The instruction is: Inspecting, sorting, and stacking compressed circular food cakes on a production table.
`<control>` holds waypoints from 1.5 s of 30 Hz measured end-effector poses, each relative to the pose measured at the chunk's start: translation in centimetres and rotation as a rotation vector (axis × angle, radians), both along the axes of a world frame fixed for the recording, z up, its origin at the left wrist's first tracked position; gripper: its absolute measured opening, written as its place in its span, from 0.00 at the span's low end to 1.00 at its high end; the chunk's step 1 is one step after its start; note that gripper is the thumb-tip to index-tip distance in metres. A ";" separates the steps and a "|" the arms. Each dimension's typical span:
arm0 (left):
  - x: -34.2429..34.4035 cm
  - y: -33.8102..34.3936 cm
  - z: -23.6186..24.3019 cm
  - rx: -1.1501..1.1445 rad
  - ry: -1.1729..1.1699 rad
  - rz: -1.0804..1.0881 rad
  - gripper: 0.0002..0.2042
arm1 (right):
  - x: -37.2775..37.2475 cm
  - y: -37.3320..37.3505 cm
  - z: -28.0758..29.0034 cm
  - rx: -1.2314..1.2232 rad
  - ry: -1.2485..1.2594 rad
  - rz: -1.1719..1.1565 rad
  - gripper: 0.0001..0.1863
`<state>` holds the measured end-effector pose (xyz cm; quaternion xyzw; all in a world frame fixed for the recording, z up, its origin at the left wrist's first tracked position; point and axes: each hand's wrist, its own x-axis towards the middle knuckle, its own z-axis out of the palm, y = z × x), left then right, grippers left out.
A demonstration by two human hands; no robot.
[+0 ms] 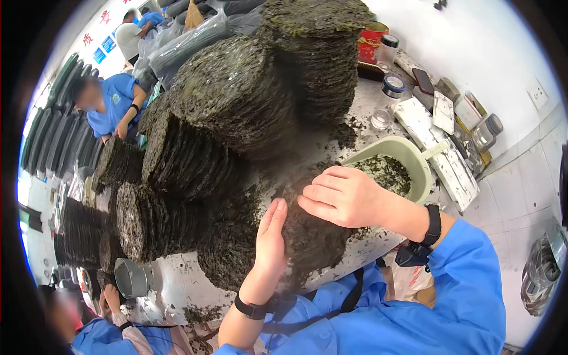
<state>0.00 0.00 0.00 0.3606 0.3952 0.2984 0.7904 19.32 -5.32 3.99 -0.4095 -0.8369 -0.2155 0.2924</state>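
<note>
In front of me a dark, round sheet of dried seaweed (316, 239) is blurred, and I cannot tell whether more sheets lie under it. My left hand (271, 239) stands on edge against its left side, fingers stretched out and close together. Over its upper right part, my right hand (346, 198) has its fingers bent and drawn together at the surface; their tips are partly hidden. Just beyond that hand, a pale green dustpan (423, 171) holds loose seaweed bits. Left of my left hand leans a pile of seaweed sheets (228, 251).
Tall seaweed stacks (236, 89) crowd the far and left sides. Glass jars (393, 87), a phone (423, 81) and white-topped boards (435, 148) line the right side. A grey pail (131, 278) stands left. Co-workers in blue (115, 100) sit along the left.
</note>
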 end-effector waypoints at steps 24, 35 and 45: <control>8.3 -0.8 1.7 0.078 0.120 -0.301 0.30 | 6.4 -8.3 -0.6 -0.259 0.830 -0.385 0.08; 15.5 -1.8 3.4 0.597 -0.030 -0.379 0.12 | 11.2 -10.8 0.3 -0.332 0.996 -0.619 0.04; 20.9 -2.8 1.3 1.219 0.152 -0.273 0.07 | 12.2 -11.2 -3.2 -0.100 1.197 -0.623 0.13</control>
